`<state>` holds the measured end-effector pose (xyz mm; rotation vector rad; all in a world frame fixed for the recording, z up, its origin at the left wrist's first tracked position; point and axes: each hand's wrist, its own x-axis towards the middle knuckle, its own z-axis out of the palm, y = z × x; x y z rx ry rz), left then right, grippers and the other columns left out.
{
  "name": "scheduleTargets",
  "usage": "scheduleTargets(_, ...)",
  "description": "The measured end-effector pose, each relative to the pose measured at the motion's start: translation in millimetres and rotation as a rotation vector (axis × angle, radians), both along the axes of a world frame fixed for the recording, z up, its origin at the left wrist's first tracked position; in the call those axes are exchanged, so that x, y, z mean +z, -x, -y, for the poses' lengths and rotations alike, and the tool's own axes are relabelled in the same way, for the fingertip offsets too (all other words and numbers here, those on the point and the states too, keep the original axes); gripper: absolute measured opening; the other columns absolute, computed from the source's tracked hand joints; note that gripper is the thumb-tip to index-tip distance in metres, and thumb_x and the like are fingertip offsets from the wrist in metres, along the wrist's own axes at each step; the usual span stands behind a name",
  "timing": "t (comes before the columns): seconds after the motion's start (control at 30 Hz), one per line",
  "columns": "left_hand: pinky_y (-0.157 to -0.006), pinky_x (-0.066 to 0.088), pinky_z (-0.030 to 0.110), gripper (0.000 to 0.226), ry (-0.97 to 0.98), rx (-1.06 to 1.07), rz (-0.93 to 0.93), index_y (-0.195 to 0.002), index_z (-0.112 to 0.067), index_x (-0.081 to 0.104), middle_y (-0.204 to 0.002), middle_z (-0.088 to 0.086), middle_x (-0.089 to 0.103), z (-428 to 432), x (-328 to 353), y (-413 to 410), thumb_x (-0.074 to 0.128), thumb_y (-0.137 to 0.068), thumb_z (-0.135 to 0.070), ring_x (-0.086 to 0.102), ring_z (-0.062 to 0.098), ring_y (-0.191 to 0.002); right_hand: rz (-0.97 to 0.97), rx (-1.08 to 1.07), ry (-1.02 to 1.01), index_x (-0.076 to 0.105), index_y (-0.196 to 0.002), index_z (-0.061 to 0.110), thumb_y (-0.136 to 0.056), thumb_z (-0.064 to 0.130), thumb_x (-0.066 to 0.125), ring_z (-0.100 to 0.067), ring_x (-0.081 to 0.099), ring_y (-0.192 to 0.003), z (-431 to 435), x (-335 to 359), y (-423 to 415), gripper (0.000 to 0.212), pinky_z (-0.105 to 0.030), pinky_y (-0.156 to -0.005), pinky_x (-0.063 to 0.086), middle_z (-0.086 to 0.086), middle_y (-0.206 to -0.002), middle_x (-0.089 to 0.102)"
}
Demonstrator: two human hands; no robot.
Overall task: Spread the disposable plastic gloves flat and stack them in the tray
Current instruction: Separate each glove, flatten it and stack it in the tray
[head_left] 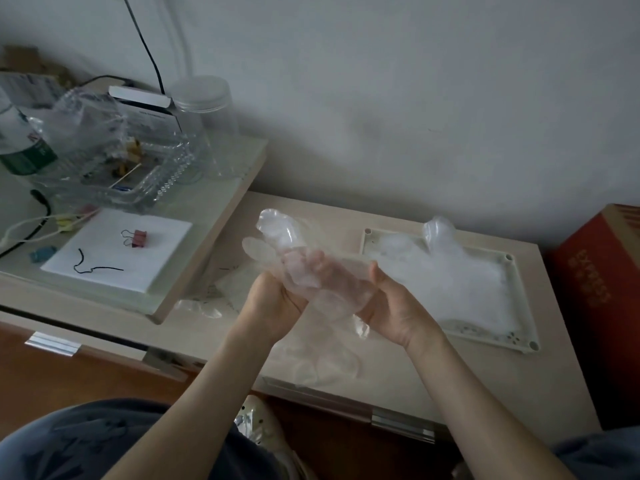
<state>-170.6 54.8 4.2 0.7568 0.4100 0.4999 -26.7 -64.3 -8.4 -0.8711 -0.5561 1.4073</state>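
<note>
glove stack (pixel 450 282), pale and flat, fills the tray (pixel 522 299) on the right of the table (pixel 467 382). loose gloves (pixel 322 365) lie near the front edge. above them one glove (pixel 277 233) is held in the air, its fingers puffed and pointing away. left hand (pixel 273 303) curls round its lower part; right hand (pixel 394 306) grips the other side, thumb up.

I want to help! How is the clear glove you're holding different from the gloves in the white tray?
The clear plastic glove is held up by the left hand and right hand; the stacked gloves lie in the white rectangular tray. It is crumpled; they are mostly flat. Both are see-through.
</note>
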Motion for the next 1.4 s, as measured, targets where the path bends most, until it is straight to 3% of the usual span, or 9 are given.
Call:
scheduleTargets(0.17,-0.077,0.052,0.034,0.029,0.013,-0.015,-0.109,-0.085,-0.004,0.065,-0.087,0.008,0.067,9,0,-20,0.037,-0.089,0.001,0.063,0.024,-0.085,0.158,-0.236,0.116,0.062,-0.085,0.011,-0.079,0.017,0.067,-0.021,0.065,-0.083,5,7,-12,0.01,-0.027,-0.07,0.056,-0.004,-0.082,0.069)
scheduleTargets(0.27,-0.091,0.044,0.037,0.035,0.18,-0.046,-0.005,-0.084,-0.008,0.062,-0.094,0.009,0.064,14,13,-29,0.029,-0.083,0.005,0.06,0.025,-0.095,0.221,-0.363,0.107,0.058,-0.085,0.008,-0.088,0.001,0.057,-0.019,0.066,-0.07,11,9,-30,0.008,-0.03,-0.066,0.057,-0.007,-0.073,0.067)
scheduleTargets(0.33,-0.1,0.039,0.045,0.028,0.259,-0.027,-0.057,-0.101,-0.005,0.061,-0.108,0.016,0.067,10,18,-33,0.04,-0.085,-0.017,0.06,0.034,-0.106,0.33,-0.414,0.114,0.061,-0.091,0.006,-0.093,-0.002,0.051,-0.018,0.064,-0.062,19,13,-44,0.013,-0.029,-0.062,0.055,-0.007,-0.07,0.066)
scheduleTargets(0.43,-0.101,0.039,0.05,0.074,0.102,-0.113,-0.237,-0.114,-0.009,0.063,-0.115,0.018,0.066,4,15,-45,0.032,-0.085,-0.07,0.06,0.036,-0.11,0.502,-0.421,0.123,0.065,-0.103,0.011,-0.097,0.005,0.047,-0.015,0.059,-0.056,36,18,-68,0.02,-0.024,-0.055,0.049,-0.007,-0.08,0.067)
scheduleTargets(0.5,-0.099,0.041,0.047,0.085,-0.039,-0.216,-0.346,-0.113,-0.013,0.064,-0.108,0.014,0.068,8,15,-56,0.031,-0.072,-0.08,0.062,0.03,-0.103,0.589,-0.405,0.141,0.064,-0.111,0.012,-0.098,0.006,0.046,-0.012,0.054,-0.051,45,19,-80,0.023,-0.019,-0.049,0.043,-0.005,-0.083,0.068)
scheduleTargets(0.7,-0.071,0.052,0.027,0.007,-0.393,-0.271,-0.569,-0.088,-0.01,0.063,-0.08,0.006,0.062,39,9,-102,0.063,-0.089,-0.016,0.059,0.013,-0.067,0.651,-0.53,0.193,0.066,-0.107,0.021,-0.096,0.007,0.049,-0.012,0.044,-0.039,70,17,-115,0.025,-0.018,-0.039,0.03,-0.004,-0.08,0.072)
scheduleTargets(1.03,-0.08,0.051,0.033,0.029,-0.31,-0.458,-0.618,-0.097,-0.01,0.065,-0.088,0.004,0.071,65,5,-159,0.066,-0.086,-0.037,0.065,0.019,-0.08,0.583,-0.705,0.245,0.065,-0.104,0.018,-0.095,0.008,0.052,-0.013,0.04,-0.034,89,2,-145,0.019,-0.02,-0.034,0.028,-0.005,-0.078,0.072)
scheduleTargets(1.17,-0.059,0.052,0.024,0.003,-0.325,-0.383,-0.757,-0.087,-0.008,0.064,-0.075,0.005,0.071,69,-6,-175,0.065,-0.085,-0.007,0.064,0.016,-0.062,0.625,-0.681,0.277,0.064,-0.104,0.012,-0.094,0.009,0.054,-0.015,0.043,-0.036,90,-1,-148,0.015,-0.021,-0.035,0.032,-0.009,-0.08,0.07)
scheduleTargets(1.4,-0.04,0.041,0.013,0.027,-0.548,-0.385,-0.912,-0.07,-0.006,0.06,-0.069,0.008,0.063,60,-17,-188,0.045,-0.084,0.011,0.054,0.008,-0.041,0.638,-0.779,0.504,0.065,-0.097,0.01,-0.094,0.012,0.055,-0.009,0.033,-0.034,91,-29,-167,0.011,-0.017,-0.033,0.024,-0.006,-0.076,0.067)
